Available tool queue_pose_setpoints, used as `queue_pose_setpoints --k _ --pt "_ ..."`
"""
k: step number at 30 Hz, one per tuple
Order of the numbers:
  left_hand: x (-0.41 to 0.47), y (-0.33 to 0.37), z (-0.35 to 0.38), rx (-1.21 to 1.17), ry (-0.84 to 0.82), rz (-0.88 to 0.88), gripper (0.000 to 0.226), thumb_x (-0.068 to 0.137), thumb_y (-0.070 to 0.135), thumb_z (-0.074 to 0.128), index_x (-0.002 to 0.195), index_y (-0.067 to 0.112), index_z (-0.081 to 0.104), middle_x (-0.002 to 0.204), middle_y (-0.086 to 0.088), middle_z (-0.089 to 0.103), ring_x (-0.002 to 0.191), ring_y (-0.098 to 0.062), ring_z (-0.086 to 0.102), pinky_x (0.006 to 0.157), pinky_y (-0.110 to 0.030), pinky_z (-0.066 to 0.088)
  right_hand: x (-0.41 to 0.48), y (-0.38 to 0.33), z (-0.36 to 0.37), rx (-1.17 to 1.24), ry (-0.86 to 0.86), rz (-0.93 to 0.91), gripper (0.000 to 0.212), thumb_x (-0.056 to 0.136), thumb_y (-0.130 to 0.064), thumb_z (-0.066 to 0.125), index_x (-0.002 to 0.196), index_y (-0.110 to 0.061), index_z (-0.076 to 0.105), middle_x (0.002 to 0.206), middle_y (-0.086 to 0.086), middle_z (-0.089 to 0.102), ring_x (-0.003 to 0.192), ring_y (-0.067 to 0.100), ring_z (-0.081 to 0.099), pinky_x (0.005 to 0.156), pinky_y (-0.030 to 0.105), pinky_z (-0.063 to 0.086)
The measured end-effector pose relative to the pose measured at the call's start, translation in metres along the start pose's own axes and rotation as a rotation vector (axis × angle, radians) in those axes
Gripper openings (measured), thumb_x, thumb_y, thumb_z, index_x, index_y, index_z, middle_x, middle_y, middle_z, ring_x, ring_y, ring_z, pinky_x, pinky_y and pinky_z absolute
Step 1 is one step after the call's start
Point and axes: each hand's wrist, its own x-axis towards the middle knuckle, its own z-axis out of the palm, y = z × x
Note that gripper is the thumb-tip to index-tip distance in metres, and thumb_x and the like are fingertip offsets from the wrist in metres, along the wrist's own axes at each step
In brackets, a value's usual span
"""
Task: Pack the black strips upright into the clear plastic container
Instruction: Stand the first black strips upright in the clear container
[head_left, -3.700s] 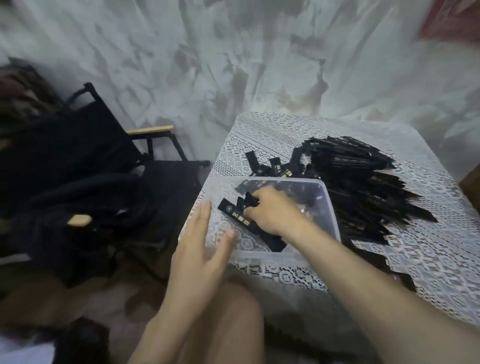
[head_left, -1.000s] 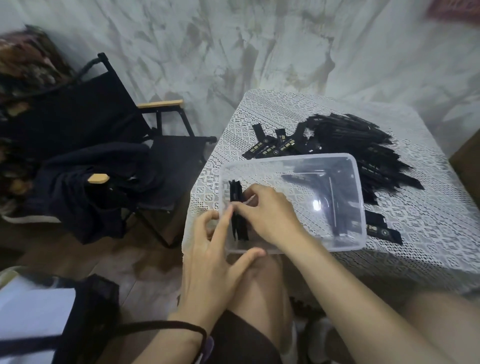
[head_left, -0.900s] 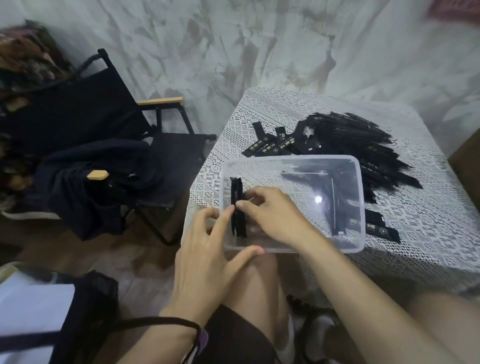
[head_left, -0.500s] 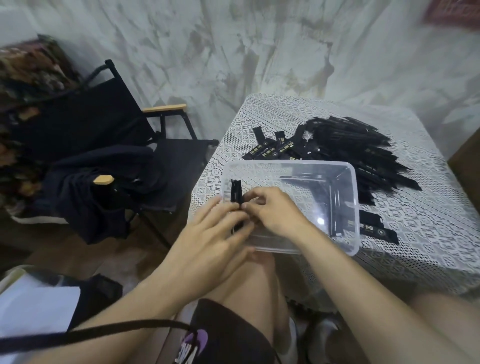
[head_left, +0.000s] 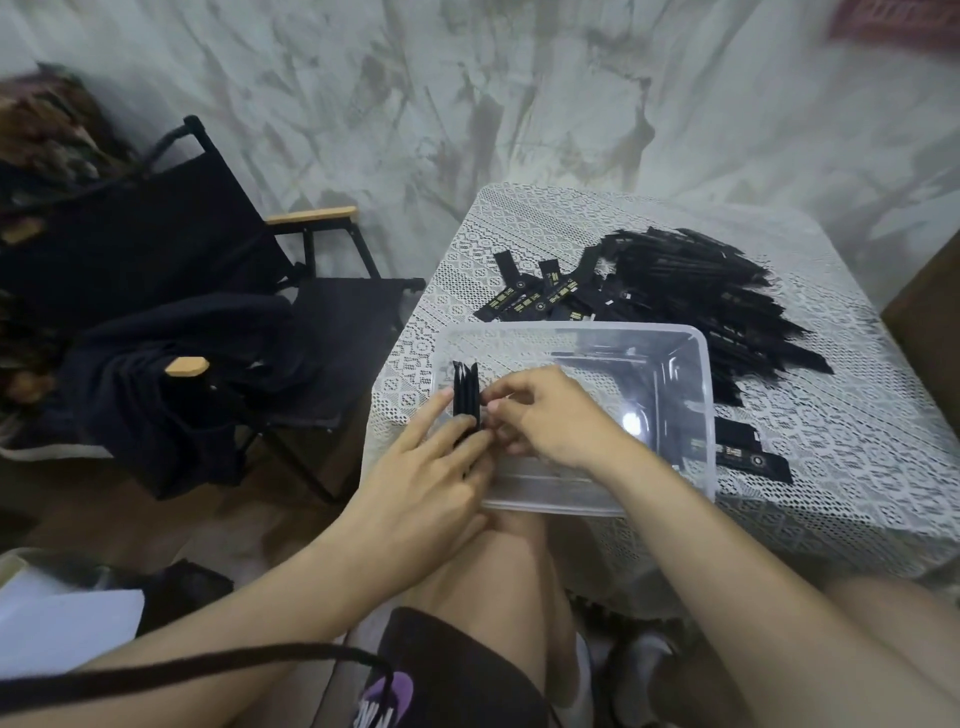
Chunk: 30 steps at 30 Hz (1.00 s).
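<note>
Strips (head_left: 466, 395) stood upright at frame-left end of clear container (head_left: 571, 326), frame ctr; pinched by right hand (head_left: 545, 415), grip curled; left hand (head_left: 421, 483) laid against them, fingers straight; loose pile (head_left: 701, 296) seen on bench (head_left: 857, 467), upper right.

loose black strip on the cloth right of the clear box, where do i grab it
Pinch the loose strip by its end pointing away from the clear container, coming from the right. It lies flat on the lace tablecloth, and its other end sits close against the container's wall, leaving fingers little room. Tipping up a long edge first would probably help.
</note>
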Motion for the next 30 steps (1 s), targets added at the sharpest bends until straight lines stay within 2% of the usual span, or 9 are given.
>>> queue_pose_setpoints --k 5,8,12,18,21,23,25,27,30 --pt "0.001 -0.002 0.005 -0.014 0.118 0.009 0.036 0.087 0.02 0.046 0.103 0.008 0.075 0.108 -0.009 0.07 0.106 -0.033 0.064 0.124 -0.051 0.019 -0.006 -0.005 -0.005 0.001 -0.044 0.015 0.018 0.105 -0.006 0.051 0.112 -0.011 0.067 0.09 0.008 0.067 0.075 0.017 0.062 0.069 0.028 0.058" --pt "0.001 0.002 0.008 -0.04 0.128 -0.021 0.031 0.086 0.02 0.049 0.097 0.009 0.076 0.103 -0.008 0.07 0.104 -0.035 0.063 0.123 -0.053 0.022 -0.017 -0.003 -0.012 -0.036 -0.03 0.005 0.019 0.106 -0.005 0.048 0.108 -0.012 0.066 0.093 0.012 0.069 0.083 0.023 0.066 0.084 0.042 0.06" --pt "0.006 0.004 0.003 -0.079 0.107 -0.085 0.032 0.085 0.024 0.048 0.091 0.011 0.077 0.1 -0.006 0.072 0.102 -0.034 0.064 0.121 -0.051 0.023 -0.045 -0.01 -0.034 -0.106 0.034 -0.045 0.022 0.105 -0.006 0.05 0.117 -0.008 0.068 0.096 0.007 0.073 0.087 0.022 0.07 0.088 0.037 0.06" --pt "0.013 0.005 0.001 -0.143 0.081 -0.154 0.038 0.09 0.038 0.047 0.089 0.013 0.076 0.098 -0.003 0.073 0.101 -0.032 0.065 0.12 -0.054 0.026 -0.1 -0.018 -0.096 0.039 0.316 -0.268 0.023 0.103 -0.002 0.053 0.107 -0.01 0.074 0.086 0.007 0.077 0.077 0.018 0.073 0.073 0.026 0.062" --pt "0.012 0.009 0.002 -0.167 0.087 -0.181 0.035 0.09 0.037 0.049 0.089 0.014 0.075 0.099 -0.003 0.073 0.103 -0.032 0.064 0.121 -0.055 0.026 -0.111 0.012 -0.132 0.093 0.472 -0.178 0.026 0.102 0.0 0.052 0.096 -0.013 0.074 0.075 0.003 0.074 0.063 0.016 0.068 0.057 0.025 0.059" --pt "0.01 0.013 0.002 -0.172 0.091 -0.206 0.034 0.092 0.039 0.052 0.09 0.015 0.075 0.099 -0.001 0.073 0.104 -0.032 0.063 0.124 -0.053 0.02 -0.108 0.044 -0.146 -0.115 0.541 -0.075 0.021 0.1 -0.01 0.059 0.095 -0.024 0.074 0.078 -0.003 0.074 0.068 0.018 0.068 0.059 0.031 0.058" --pt "0.008 0.017 0.002 -0.173 0.097 -0.233 0.036 0.092 0.041 0.052 0.092 0.015 0.076 0.1 -0.002 0.073 0.107 -0.034 0.062 0.125 -0.053 0.015 -0.104 0.067 -0.152 -0.464 0.444 0.04 0.012 0.095 -0.03 0.069 0.105 -0.035 0.071 0.096 -0.012 0.071 0.079 0.014 0.067 0.071 0.036 0.056" --pt "0.005 0.021 0.004 -0.179 0.093 -0.254 0.038 0.092 0.04 0.05 0.092 0.014 0.076 0.101 -0.005 0.072 0.111 -0.038 0.061 0.125 -0.056 0.013 -0.099 0.078 -0.152 -0.697 0.308 0.087 0.039 0.09 -0.044 0.073 0.127 -0.038 0.061 0.118 -0.017 0.058 0.09 0.007 0.059 0.076 0.034 0.048" --pt "0.004 0.022 0.006 -0.187 0.076 -0.275 0.039 0.09 0.041 0.049 0.092 0.013 0.076 0.104 -0.006 0.072 0.119 -0.041 0.058 0.124 -0.06 0.012 -0.089 0.072 -0.153 -0.782 0.245 0.105 0.063 0.086 -0.054 0.074 0.142 -0.035 0.052 0.129 -0.018 0.046 0.098 0.009 0.055 0.082 0.034 0.045"
